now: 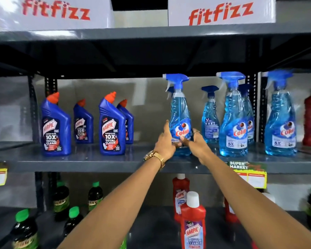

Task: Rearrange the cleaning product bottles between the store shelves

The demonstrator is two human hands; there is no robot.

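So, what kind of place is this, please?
Most likely a supermarket aisle for cleaning products. Grey metal shelves carry rows of identical Harpic bottles and Colin spray bottles, and a price tag holder on the shelf edge reads "Super Market".

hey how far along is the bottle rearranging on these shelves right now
Looks partly done: blue Harpic bottles and other Colin sprays stand upright in rows on the middle shelf. In hand: the left hand and right hand both clasp one Colin spray bottle at its base, on or just above that shelf. Possibly left: the red Harpic bottles and green-capped bottles below, untouched now.
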